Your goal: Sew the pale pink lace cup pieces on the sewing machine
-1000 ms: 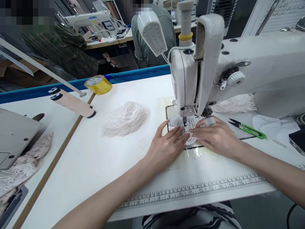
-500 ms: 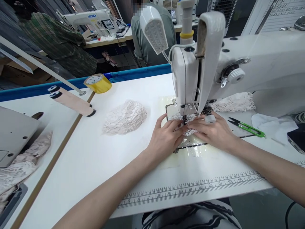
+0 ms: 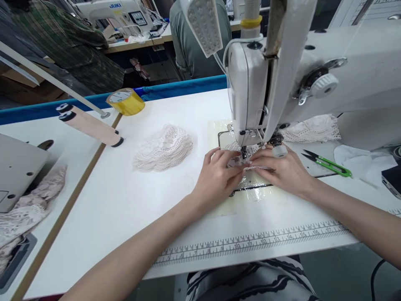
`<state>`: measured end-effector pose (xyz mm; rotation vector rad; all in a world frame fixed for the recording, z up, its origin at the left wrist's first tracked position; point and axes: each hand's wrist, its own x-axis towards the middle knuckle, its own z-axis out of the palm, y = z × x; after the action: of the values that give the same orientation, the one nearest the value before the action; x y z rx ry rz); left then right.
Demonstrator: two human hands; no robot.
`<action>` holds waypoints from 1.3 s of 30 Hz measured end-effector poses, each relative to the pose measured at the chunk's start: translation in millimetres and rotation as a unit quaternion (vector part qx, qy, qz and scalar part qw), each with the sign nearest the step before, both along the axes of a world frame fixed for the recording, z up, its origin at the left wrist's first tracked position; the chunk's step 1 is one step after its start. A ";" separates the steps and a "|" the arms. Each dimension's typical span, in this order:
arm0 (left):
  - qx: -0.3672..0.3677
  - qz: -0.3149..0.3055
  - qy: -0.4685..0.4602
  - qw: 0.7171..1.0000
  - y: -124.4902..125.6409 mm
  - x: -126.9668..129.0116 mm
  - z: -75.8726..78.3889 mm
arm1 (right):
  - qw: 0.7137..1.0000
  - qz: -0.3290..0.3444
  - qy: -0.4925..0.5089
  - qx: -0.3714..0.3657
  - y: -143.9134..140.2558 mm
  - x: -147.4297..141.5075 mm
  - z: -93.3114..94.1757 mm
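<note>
Matt, textured lace (image 3: 251, 149) lies between the left grip (image 3: 221, 173) and the right grip (image 3: 283, 169). Above them, the sewing machine (image 3: 241, 92) looks smooth and semi-glossy; right of them, snips (image 3: 320, 159) are metal and plastic; beneath, the table (image 3: 125, 200) is smooth.

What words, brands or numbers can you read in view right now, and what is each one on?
"JUKI": white sewing machine at the back.
"10", "12": ruler strip along the table's near edge; its other figures are too small to read surely.
Too small or blurred: the print on the tape roll, the back machine's screen and the sheet at top right.
</note>
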<state>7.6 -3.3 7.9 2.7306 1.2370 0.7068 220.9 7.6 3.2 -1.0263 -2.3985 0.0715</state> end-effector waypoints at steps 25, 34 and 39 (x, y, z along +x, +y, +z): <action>0.122 -0.014 0.092 0.988 -0.7 -3.1 -0.5 | 0.988 -0.012 -0.083 0.131 6.0 0.3 -4.5; 0.151 -0.020 0.094 0.984 -10.7 -4.9 -0.1 | 0.985 0.032 -0.092 0.141 -6.4 2.3 -2.6; 0.143 -0.021 0.082 0.986 -7.7 -5.4 -2.7 | 0.986 0.030 -0.093 0.133 -5.7 1.5 -2.7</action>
<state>2.2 -11.0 5.2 3.0957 1.1858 0.7187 222.5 1.9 0.5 -0.8700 -2.5193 -0.3287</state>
